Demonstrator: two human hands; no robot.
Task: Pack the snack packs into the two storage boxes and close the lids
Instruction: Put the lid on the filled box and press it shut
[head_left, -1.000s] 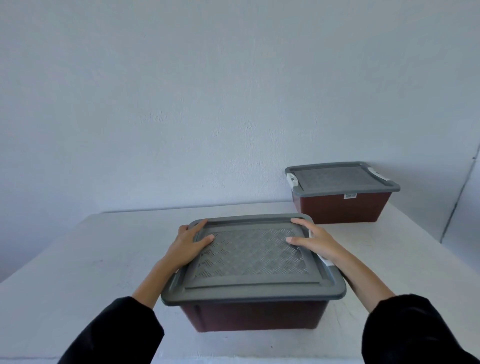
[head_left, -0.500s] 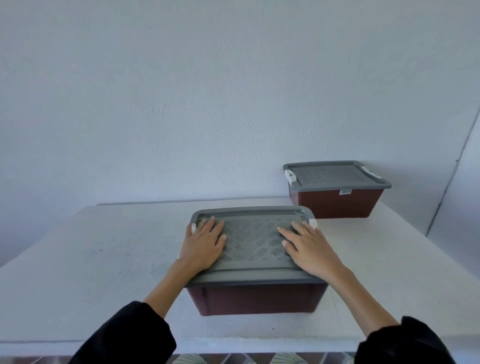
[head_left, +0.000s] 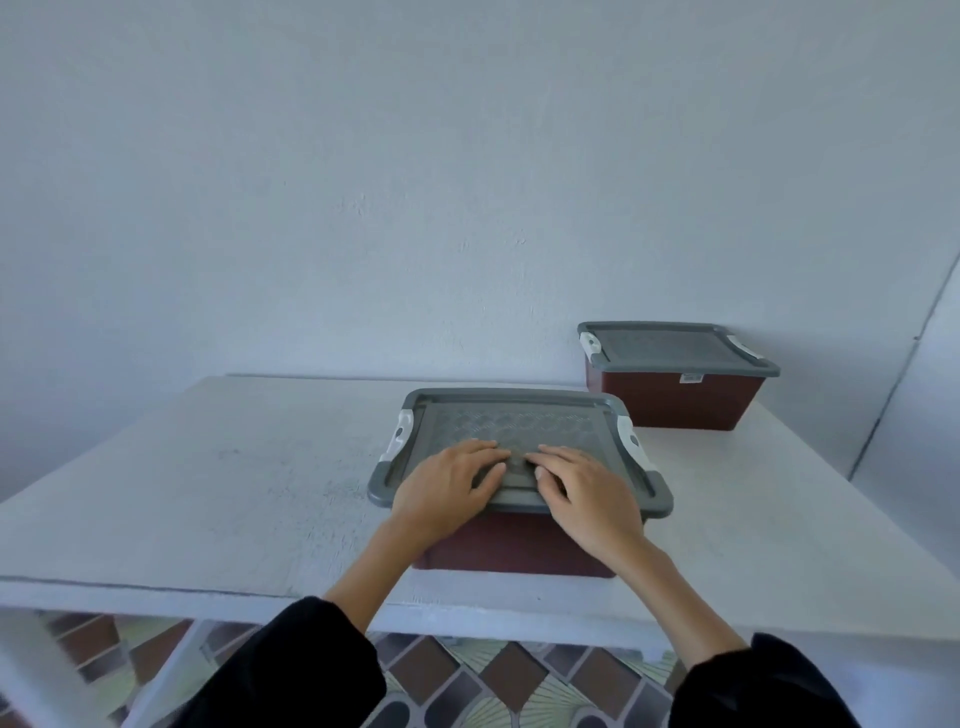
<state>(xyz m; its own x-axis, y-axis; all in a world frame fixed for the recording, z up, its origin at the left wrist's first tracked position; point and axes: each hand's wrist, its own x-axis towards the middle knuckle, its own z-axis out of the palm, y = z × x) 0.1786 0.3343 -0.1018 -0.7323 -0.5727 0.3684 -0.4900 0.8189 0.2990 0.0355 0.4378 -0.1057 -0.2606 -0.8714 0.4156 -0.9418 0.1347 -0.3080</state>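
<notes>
Nearest you: your black sleeves (head_left: 291, 670) are reaching in from the bottom. Patterned floor tiles (head_left: 498, 675) are showing below the tabletop's front edge.

Tabletop (head_left: 234, 467): white, rough-painted, running back to the wall.

Your left hand (head_left: 447, 488) is lying palm-down on the front part of the near lid (head_left: 519, 421), fingers stretched out and close together, gripping nothing. Your right hand (head_left: 587, 493) is lying just beside it, fingers also flat on the lid, holding nothing. The fingertips of the two hands are nearly meeting over the lid's middle.

Near storage box (head_left: 519, 545): dark red body, standing close to the tabletop's front edge, right of centre. The grey patterned lid is sitting level on it. White latches (head_left: 400, 434) are showing at the lid's left and right ends; whether they are snapped down cannot be told from here.

Far storage box (head_left: 670, 402): same make, sitting at the tabletop's back right corner, against the wall (head_left: 415, 182), well apart from the near one. The far lid (head_left: 670, 345) is lying flat on it. A small white label (head_left: 692, 378) is showing on the box's front.
</notes>
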